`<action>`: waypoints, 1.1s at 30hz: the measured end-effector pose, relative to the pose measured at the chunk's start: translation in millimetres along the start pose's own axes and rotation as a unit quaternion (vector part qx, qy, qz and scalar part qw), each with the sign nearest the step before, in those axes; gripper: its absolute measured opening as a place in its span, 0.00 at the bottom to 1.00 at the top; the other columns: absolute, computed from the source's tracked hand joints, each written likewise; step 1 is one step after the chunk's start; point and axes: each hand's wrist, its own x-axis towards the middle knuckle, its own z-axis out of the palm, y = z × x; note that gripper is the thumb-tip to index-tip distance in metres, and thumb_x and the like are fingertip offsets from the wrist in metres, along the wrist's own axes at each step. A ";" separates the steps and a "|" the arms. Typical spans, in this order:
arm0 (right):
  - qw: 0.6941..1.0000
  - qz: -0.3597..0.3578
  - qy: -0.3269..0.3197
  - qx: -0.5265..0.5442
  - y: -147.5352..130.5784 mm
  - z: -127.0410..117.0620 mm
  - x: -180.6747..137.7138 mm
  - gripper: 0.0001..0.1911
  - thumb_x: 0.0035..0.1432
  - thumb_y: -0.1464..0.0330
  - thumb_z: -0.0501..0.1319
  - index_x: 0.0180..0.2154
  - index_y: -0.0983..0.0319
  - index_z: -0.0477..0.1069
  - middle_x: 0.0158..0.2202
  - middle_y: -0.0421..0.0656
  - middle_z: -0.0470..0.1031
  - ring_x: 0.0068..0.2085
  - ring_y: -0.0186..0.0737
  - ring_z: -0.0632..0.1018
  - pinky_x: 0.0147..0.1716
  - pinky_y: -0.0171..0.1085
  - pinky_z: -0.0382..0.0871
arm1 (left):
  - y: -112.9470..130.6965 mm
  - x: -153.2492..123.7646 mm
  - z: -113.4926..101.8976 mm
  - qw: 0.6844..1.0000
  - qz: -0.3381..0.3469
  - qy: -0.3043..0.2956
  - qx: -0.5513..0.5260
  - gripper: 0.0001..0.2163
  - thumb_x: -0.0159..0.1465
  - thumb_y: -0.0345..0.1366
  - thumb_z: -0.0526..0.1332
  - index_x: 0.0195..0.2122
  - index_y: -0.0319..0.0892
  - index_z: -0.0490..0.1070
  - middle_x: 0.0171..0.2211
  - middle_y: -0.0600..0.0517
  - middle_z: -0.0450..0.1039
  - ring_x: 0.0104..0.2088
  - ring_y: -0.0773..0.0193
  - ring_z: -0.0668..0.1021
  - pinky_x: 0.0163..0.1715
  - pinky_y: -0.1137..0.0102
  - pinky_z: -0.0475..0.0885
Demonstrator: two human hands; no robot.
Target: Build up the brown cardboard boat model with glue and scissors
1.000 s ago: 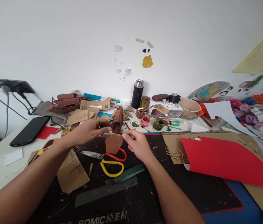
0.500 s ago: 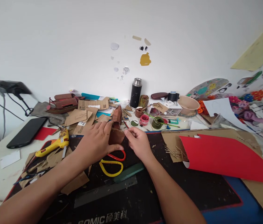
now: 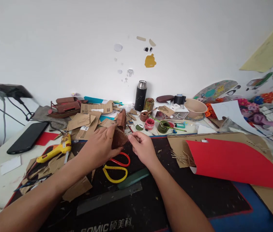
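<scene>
brown-painted cut cardboard piece (image 3: 119,139): pinched by left hand (image 3: 100,146) and right hand (image 3: 143,146), apparently unattached to the brown cardboard model (image 3: 121,120) behind.

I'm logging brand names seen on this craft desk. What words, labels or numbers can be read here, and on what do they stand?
"SOMIC 硕美科": white print on the black desk mat, at its near edge.
Printed labels on the cardboard pieces: too small to read.
Label on the yellow glue gun: too blurred to read.
Brown piece held between left hand and right hand: no text.
</scene>
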 end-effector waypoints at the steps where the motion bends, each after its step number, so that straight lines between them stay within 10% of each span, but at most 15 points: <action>1: 1.000 -0.001 -0.001 0.000 0.0 0.1 -0.3 0.22 0.61 0.46 0.68 0.33 0.58 0.73 0.20 0.33 0.59 0.20 0.33 0.61 0.20 0.34 0.53 | 0.1 0.3 -0.5 1.000 -0.003 -0.003 -0.007 0.35 0.63 0.47 0.70 0.66 0.36 0.62 0.54 0.33 0.81 0.56 0.34 0.81 0.57 0.46 0.73; 7: 1.000 0.002 -0.005 0.002 0.0 0.5 -1.3 0.23 0.60 0.45 0.69 0.33 0.58 0.73 0.20 0.33 0.59 0.20 0.33 0.62 0.19 0.34 0.54 | -12.7 4.7 -8.4 0.998 -0.044 -0.036 -0.043 0.33 0.62 0.48 0.69 0.64 0.40 0.63 0.53 0.35 0.80 0.54 0.37 0.82 0.52 0.52 0.75; 16: 1.000 0.001 -0.006 0.002 -1.1 0.9 -1.3 0.22 0.61 0.47 0.68 0.32 0.58 0.73 0.20 0.34 0.62 0.19 0.34 0.63 0.19 0.35 0.55 | -96.4 21.3 -14.0 0.986 -0.145 -0.037 0.074 0.33 0.63 0.55 0.63 0.62 0.34 0.66 0.56 0.28 0.77 0.60 0.30 0.77 0.57 0.47 0.72; 33: 0.985 -0.067 -0.012 -0.155 7.8 4.1 -4.1 0.12 0.67 0.59 0.63 0.36 0.60 0.78 0.26 0.38 0.74 0.28 0.37 0.72 0.30 0.35 0.61 | -135.7 23.2 10.9 0.953 -0.217 -0.113 0.179 0.34 0.69 0.49 0.60 0.70 0.31 0.66 0.65 0.27 0.69 0.64 0.29 0.71 0.57 0.45 0.72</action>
